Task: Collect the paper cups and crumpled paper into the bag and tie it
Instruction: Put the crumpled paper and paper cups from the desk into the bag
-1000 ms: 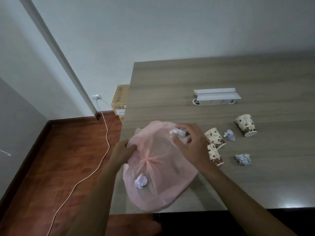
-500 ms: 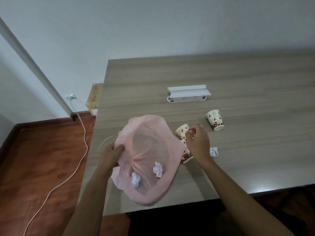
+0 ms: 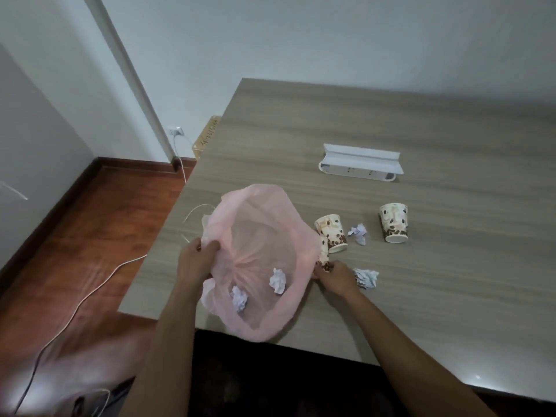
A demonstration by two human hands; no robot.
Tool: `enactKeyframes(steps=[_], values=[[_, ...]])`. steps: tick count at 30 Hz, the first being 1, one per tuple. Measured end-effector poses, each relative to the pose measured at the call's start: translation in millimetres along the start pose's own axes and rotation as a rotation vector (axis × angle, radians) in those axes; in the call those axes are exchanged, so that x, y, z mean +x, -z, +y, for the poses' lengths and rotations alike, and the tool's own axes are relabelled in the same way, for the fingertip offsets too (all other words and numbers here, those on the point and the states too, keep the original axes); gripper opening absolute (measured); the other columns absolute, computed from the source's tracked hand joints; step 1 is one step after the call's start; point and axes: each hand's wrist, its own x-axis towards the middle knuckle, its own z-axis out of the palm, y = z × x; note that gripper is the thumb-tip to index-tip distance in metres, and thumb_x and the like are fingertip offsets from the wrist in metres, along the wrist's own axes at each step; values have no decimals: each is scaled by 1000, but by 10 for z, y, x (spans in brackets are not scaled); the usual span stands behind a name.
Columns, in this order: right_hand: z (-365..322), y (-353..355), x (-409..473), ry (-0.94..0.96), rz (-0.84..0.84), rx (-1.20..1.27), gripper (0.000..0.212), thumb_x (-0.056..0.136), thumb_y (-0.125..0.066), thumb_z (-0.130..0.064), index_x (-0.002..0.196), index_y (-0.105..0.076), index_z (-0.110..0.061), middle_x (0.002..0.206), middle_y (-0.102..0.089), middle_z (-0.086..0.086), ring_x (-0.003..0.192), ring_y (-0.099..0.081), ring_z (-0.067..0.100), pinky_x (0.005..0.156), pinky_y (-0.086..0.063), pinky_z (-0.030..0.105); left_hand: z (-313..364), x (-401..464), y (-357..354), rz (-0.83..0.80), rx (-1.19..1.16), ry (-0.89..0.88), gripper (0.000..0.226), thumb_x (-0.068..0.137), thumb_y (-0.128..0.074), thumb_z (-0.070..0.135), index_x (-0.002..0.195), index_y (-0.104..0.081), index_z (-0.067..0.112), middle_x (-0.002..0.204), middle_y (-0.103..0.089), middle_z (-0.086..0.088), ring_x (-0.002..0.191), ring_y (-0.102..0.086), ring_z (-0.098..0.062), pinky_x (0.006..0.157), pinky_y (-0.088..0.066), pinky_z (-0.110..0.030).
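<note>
A pink plastic bag (image 3: pixel 258 224) lies open on the wooden table (image 3: pixel 301 130) near its front left corner. My left hand (image 3: pixel 195 260) grips the bag's left rim. Two crumpled paper balls (image 3: pixel 278 279) (image 3: pixel 239 297) lie inside the bag. My right hand (image 3: pixel 334 276) pinches the lower end of a patterned paper cup (image 3: pixel 324 254) lying against the bag's right edge. A second cup (image 3: pixel 332 233) lies just beyond it, touching it. The third cup (image 3: pixel 393 222) lies farther right. One crumpled paper (image 3: pixel 358 233) sits between the cups, another (image 3: pixel 367 278) just right of my right hand.
A white power strip under a white angled strip (image 3: pixel 361 162) sits farther back on the table. The table's left edge drops to a wooden floor with a white cable (image 3: pixel 90 293). A cardboard box (image 3: pixel 207 136) stands by the wall.
My right hand dropped a crumpled paper into the bag, then moved right and down onto the cup beside the bag. The bag's mouth has opened wider.
</note>
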Motion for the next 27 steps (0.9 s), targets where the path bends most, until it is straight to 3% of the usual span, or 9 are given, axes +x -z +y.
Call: enactKeyframes(steps=[3,6,8,10,14,17,19,23,27], values=[[-63,262,-114,17,79,146,46,80,-61,-60,88,-70,-16,79,-69,0,69,-64,18,64,-50,30,-5,-89,-60,29,-52,13,31,79,-62,21,91,-63,-8,79,-60,-16,71,-57,-25,58,-51,-35],[-171,513,-226,74,108,199,37,78,-62,-62,83,-66,-25,78,-69,-4,81,-69,25,79,-58,44,76,-110,-149,26,-89,15,37,70,-60,26,90,-65,-5,80,-62,-16,71,-60,-25,62,-53,-37],[-289,609,-336,115,146,243,40,78,-62,-62,94,-65,-25,86,-70,-3,83,-68,23,81,-58,44,105,-89,-212,11,-89,19,30,77,-60,21,91,-65,-5,80,-61,-14,71,-60,-25,61,-53,-36],[-444,625,-476,148,163,250,46,82,-64,-58,112,-64,-22,102,-69,-4,88,-66,16,80,-55,34,107,-61,-267,7,-62,18,24,84,-59,14,92,-62,-8,79,-59,-14,71,-59,-26,61,-53,-35],[-750,440,-682,229,61,139,49,86,-65,-54,118,-63,-17,99,-65,-7,80,-59,1,64,-43,16,119,-48,-328,10,13,-23,23,85,-59,15,87,-58,-8,73,-55,-10,67,-54,-25,56,-49,-31],[-883,284,-715,294,-158,13,56,88,-59,-58,120,-65,-12,109,-71,0,102,-65,15,84,-50,29,128,-39,-342,-10,48,-50,27,84,-60,18,88,-59,-8,74,-57,-13,67,-55,-25,54,-49,-33],[-905,248,-655,371,-199,-3,52,90,-57,-55,121,-66,-14,119,-69,-1,110,-64,14,95,-47,32,124,-30,-342,-27,48,-47,32,80,-61,25,89,-61,-5,77,-62,-17,70,-58,-26,60,-53,-41],[-775,337,-320,513,177,115,13,89,-62,-23,97,-72,-20,94,-69,-9,79,-59,0,77,-47,25,82,-26,-341,-53,73,-36,38,69,-61,37,82,-63,1,80,-66,-20,71,-64,-31,64,-55,-48],[-528,504,166,356,477,190,17,84,-60,-15,99,-67,-15,96,-63,-3,94,-60,21,82,-46,32,69,-2,-364,-69,83,-29,39,71,-63,37,83,-63,0,85,-67,-25,69,-62,-26,66,-56,-49]])
